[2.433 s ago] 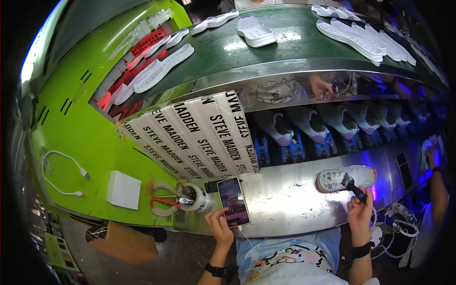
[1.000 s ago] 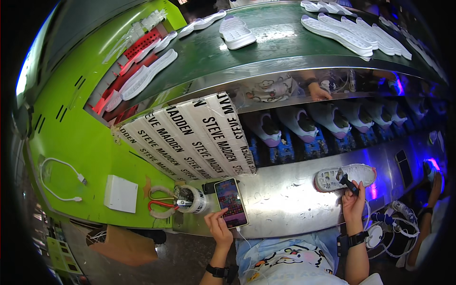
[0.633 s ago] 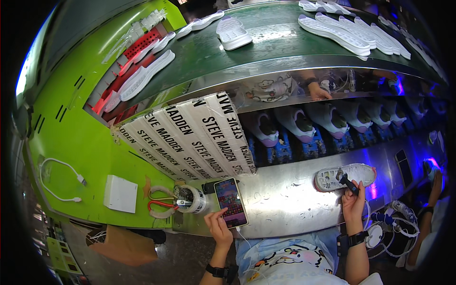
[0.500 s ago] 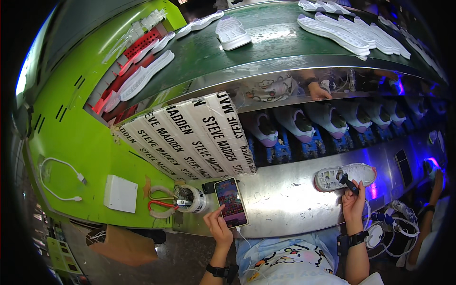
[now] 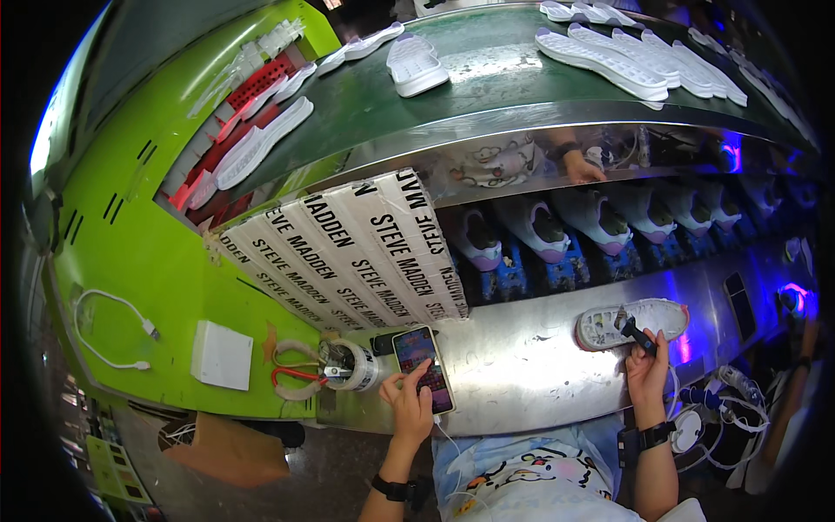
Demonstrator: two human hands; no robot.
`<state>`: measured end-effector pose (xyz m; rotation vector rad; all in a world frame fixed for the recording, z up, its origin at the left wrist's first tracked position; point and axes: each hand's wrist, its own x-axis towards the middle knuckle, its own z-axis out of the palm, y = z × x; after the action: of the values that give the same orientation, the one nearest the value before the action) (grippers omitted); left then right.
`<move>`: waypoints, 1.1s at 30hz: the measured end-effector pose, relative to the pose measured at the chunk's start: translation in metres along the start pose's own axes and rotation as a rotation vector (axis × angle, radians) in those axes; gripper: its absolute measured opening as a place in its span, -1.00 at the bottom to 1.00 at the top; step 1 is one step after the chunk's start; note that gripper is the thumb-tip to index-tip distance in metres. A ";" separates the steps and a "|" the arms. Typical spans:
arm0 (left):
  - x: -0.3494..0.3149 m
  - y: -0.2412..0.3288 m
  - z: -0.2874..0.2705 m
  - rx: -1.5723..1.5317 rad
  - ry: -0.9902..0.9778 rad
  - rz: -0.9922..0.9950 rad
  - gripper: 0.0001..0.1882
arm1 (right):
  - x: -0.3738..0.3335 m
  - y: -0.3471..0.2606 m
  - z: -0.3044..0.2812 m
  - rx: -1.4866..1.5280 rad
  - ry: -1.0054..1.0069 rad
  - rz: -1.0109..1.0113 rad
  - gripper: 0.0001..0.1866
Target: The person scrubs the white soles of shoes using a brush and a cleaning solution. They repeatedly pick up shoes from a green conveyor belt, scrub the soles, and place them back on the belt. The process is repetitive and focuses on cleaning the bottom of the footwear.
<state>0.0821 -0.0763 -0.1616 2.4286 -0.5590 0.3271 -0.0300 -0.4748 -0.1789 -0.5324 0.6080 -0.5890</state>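
Note:
My left hand point(image 5: 409, 409) rests on a smartphone point(image 5: 421, 365) lying on the steel bench point(image 5: 513, 365), fingers touching its lit screen. My right hand point(image 5: 645, 364) is closed around a small dark tool point(image 5: 635, 332), whose tip sits on a white shoe point(image 5: 631, 322) lying on its side on the bench. A white cable runs from the phone down toward my lap.
A tape roll point(image 5: 355, 365) and red-handled scissors point(image 5: 296, 376) lie left of the phone, with a white box point(image 5: 223, 355) and white cable point(image 5: 109, 326) on the green machine housing. Printed white shoeboxes point(image 5: 348, 248) are stacked behind. Shoes on blue holders point(image 5: 600, 226) line the lower shelf; white soles point(image 5: 600, 61) ride the green conveyor.
The soles on the conveyor have shifted left. My hands stay on the phone and the tool at the shoe.

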 end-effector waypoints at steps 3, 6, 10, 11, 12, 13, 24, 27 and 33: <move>-0.001 -0.006 0.004 -0.007 -0.020 0.002 -0.64 | -0.001 0.000 -0.001 -0.002 0.005 0.000 -0.59; -0.005 -0.005 0.003 -0.010 0.078 -0.093 -0.64 | -0.003 -0.001 0.003 -0.010 0.032 0.002 -0.59; -0.013 -0.018 0.006 -0.129 0.207 -0.179 -0.67 | -0.003 0.000 0.004 -0.008 0.036 -0.004 -0.59; -0.014 -0.022 0.006 -0.121 0.201 -0.160 -0.67 | -0.003 0.000 0.004 -0.008 0.035 -0.007 -0.59; -0.014 -0.023 0.005 -0.114 0.194 -0.142 -0.67 | -0.003 0.000 0.003 -0.007 0.036 -0.007 -0.59; -0.013 -0.024 0.005 -0.107 0.188 -0.123 -0.67 | -0.002 0.000 0.002 -0.005 0.037 -0.007 -0.59; -0.014 -0.024 0.012 -0.334 0.329 -0.179 -0.67 | -0.001 0.002 0.002 -0.012 0.010 -0.008 -0.59; -0.013 -0.019 0.006 -0.257 0.337 -0.183 -0.67 | -0.001 0.003 0.002 -0.001 0.008 -0.022 -0.59; -0.015 -0.020 0.006 -0.228 0.357 -0.193 -0.67 | -0.002 0.005 0.006 0.001 0.059 -0.050 -0.60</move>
<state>0.0784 -0.0605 -0.1820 2.1169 -0.1907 0.5664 -0.0255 -0.4686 -0.1769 -0.5319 0.6515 -0.6535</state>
